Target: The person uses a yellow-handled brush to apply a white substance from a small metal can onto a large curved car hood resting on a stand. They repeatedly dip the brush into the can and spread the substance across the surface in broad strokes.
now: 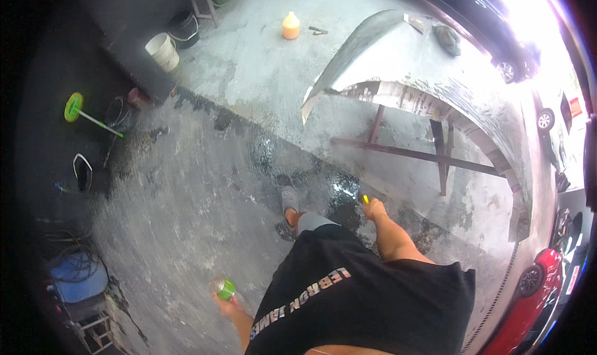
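Note:
My left hand (227, 302) is low on the left, its fingers wrapped round a small green-labelled container (225, 288); whether it is a can or a bottle I cannot tell. My right hand (375, 209) is closed on a tool with a yellow handle (365, 199), held over the dark wet floor (344, 193). The tool's working end is too unclear to name. Ahead to the right, a large curved white-grey car panel (398, 59) rests on a dark red metal stand (423, 154). A grey cloth-like lump (446, 39) and a small flat piece (413, 23) lie on the panel.
Orange liquid fills a jug (290, 27) on the floor, beside small tools (319, 31). A white bucket (163, 51) and black bucket (183, 30) stand far left. A green-headed mop (74, 107) and blue machine (78, 276) are left; a red car (528, 293) is right.

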### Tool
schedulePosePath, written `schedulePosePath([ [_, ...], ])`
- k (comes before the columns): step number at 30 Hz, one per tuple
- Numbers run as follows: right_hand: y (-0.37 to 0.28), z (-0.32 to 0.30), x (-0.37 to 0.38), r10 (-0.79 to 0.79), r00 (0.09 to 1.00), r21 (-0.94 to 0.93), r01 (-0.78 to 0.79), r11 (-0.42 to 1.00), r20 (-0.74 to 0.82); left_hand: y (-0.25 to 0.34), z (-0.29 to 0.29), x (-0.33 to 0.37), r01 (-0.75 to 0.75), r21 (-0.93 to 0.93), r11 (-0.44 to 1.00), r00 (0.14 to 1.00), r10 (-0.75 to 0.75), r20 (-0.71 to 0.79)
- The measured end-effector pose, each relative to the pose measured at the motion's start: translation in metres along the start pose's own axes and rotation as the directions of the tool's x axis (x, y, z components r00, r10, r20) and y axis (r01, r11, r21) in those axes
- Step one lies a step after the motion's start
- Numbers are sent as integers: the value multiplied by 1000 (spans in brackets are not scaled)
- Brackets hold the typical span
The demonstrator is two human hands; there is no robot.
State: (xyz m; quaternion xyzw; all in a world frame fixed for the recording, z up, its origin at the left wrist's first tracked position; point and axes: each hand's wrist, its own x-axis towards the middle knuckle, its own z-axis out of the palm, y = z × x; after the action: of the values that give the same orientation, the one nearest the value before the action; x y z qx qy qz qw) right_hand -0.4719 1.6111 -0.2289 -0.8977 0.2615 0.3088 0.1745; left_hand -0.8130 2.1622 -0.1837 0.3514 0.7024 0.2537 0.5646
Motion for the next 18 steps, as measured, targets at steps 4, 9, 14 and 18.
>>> schedulePosePath([
  [4, -42, 12, 33, 107, 987, 36, -112, 993, 118, 30, -4, 20, -77, 22, 997, 966, 69, 251],
  [9, -111, -39, 36, 278, 959, 223, -282, 933, 52, 160, 176, -40, 393, 130, 910, 913, -370, -172],
  [14, -110, -82, 29, 452, 885, 378, -382, 843, -114, 169, 243, -6, 46, 255, 966, 981, -91, 170],
  [18, -60, -96, 6, 558, 718, 539, -300, 787, -415, 177, 319, 97, -40, 303, 952, 965, -43, 260],
])
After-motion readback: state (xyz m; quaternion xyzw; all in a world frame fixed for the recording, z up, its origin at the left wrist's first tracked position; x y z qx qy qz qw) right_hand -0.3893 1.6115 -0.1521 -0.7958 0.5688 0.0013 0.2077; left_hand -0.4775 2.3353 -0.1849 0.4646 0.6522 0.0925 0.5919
